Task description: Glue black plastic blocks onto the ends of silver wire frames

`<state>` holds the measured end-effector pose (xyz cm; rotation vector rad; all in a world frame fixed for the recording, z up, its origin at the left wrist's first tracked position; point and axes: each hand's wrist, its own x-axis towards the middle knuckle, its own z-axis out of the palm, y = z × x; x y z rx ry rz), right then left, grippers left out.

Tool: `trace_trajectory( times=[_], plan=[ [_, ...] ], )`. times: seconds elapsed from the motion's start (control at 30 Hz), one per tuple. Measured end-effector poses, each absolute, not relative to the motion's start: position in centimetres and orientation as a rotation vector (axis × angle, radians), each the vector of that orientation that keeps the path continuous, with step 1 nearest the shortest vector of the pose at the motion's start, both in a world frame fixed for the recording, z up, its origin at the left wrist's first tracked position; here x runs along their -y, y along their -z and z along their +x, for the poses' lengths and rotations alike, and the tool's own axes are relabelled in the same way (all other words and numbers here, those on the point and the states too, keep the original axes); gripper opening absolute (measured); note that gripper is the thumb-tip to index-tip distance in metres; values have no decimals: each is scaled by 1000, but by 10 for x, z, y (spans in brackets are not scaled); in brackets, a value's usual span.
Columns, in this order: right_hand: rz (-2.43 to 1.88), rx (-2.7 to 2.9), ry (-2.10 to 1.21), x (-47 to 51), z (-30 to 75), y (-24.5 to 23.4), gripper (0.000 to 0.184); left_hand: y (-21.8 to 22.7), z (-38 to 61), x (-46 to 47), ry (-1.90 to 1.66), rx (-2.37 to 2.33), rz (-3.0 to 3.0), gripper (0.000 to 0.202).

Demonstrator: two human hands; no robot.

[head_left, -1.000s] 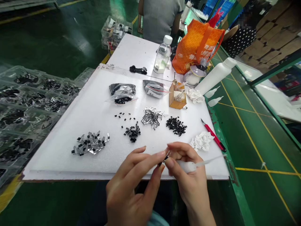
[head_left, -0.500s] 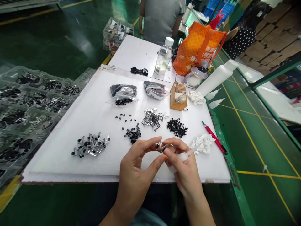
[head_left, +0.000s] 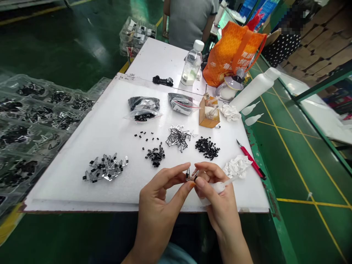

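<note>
My left hand (head_left: 162,198) pinches a small metal wire part with a black piece on it (head_left: 187,173) between thumb and index finger. Close against it, my right hand (head_left: 217,194) is closed, with a white squeeze bottle (head_left: 219,187) with a thin nozzle tucked in its palm. Its thumb and index finger also grip a tiny metal-and-black part (head_left: 196,176), mostly covered by the fingertips. Beyond the hands lie a pile of bent metal wires (head_left: 178,138), a pile of black pieces (head_left: 207,148) and another black pile (head_left: 156,156). Joined wire-and-black parts (head_left: 106,168) are heaped to the left.
Crumpled tissue (head_left: 238,167) and a red craft knife (head_left: 253,161) lie at right. Farther back are zip bags (head_left: 144,106), a wooden box (head_left: 209,117), a clear bottle (head_left: 191,64) and an orange bag (head_left: 231,55). Plastic compartment trays (head_left: 41,117) stand left. A person sits beyond.
The fingertips of both hands have come slightly apart, so the metal parts show more. The squeeze bottle has shifted a little to the right with my right hand.
</note>
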<state>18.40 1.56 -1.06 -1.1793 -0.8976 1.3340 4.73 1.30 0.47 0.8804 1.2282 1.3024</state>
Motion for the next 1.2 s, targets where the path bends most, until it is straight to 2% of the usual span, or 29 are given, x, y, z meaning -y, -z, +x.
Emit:
trace_trajectory(
  times=[0.33,0.57,0.63,0.77,0.8,0.93,1.2],
  plan=[
    [-1336,1116,-1098,-15,181,3,20,0,53,-14,-1275,-1168,555,22],
    [-1383,1232,-1046,-30,198,8,30,-1,51,-15,-1238,-1070,326,31],
    [-1406,1255,-897,-61,217,8,34,-1,48,-16,-1224,-1081,296,35],
    [-1578,1403,-395,-149,255,1,51,-4,42,-15,-1210,-1121,274,39],
    [-1590,1458,-372,-168,261,-2,53,-5,40,-14,-1208,-1125,272,39],
    [-1609,1649,-333,-205,262,-13,30,-10,33,-11,-1209,-1119,269,39],
    [-1611,1652,-121,-203,255,-10,24,-10,28,-10,-1311,-1104,380,32]
  ],
)
